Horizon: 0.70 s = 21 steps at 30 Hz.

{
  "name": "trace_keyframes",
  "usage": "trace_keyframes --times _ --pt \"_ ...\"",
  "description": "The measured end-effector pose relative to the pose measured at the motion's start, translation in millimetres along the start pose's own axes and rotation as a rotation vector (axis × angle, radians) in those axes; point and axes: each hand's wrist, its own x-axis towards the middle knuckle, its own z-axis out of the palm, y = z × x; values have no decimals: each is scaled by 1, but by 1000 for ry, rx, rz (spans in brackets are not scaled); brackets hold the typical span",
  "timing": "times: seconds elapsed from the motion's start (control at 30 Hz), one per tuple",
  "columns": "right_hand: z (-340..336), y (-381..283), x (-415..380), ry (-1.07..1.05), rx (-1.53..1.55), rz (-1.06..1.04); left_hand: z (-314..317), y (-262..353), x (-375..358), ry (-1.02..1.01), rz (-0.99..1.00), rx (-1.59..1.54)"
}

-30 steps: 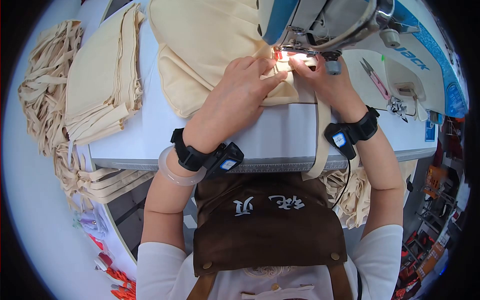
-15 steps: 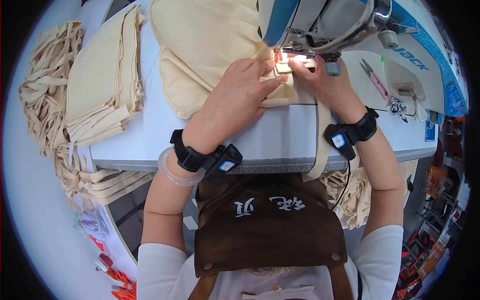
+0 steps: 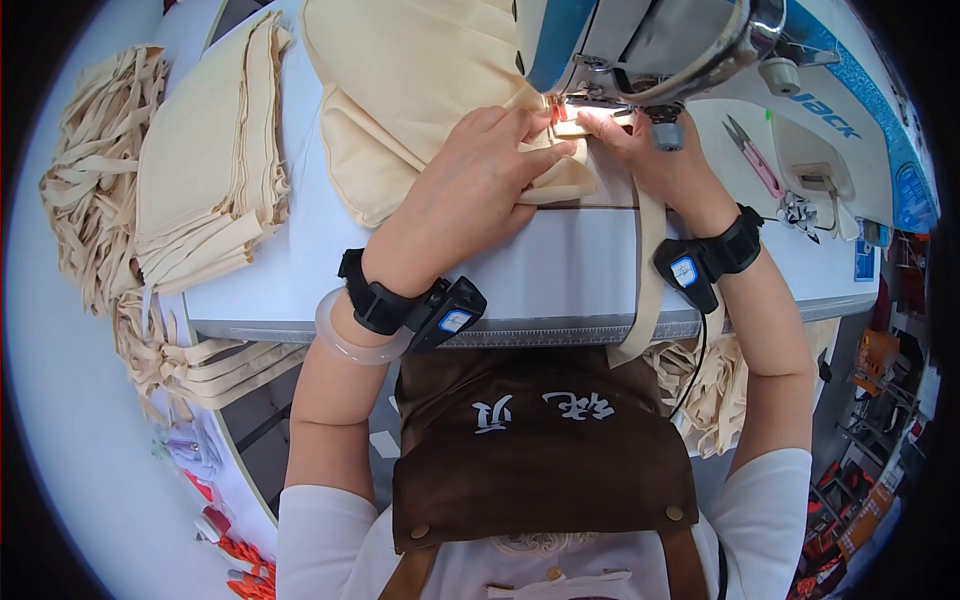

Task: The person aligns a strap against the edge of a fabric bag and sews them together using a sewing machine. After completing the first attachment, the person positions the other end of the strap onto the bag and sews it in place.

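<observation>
Cream fabric, looking like a cloth bag panel, lies folded under the lit needle area of the sewing machine. My left hand is on its near right corner, thumb and fingers gripping the cloth just left of the presser foot. Close to the foot on the right, my right hand pinches a cream strap, whose length hangs over the table's front edge. The machine head partly hides the right fingers, and the needle tip is too small to make out.
Stacked cream panels and a heap of straps sit at the left. Pink-handled thread scissors lie on the machine bed at the right. A ruler strip runs along the front edge. More straps are below the table.
The fabric's near edge has shifted slightly away from me, toward the machine. Both hands have moved a little with it, keeping their grip.
</observation>
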Motion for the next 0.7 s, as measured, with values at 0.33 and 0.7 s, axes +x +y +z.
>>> trace_keyframes --times 0.33,0.7 --pt "3 20 5 -53 -24 -31 -5 1 3 -15 7 12" --pt "-1 28 10 -110 -445 -263 -5 -5 9 -4 15 5"
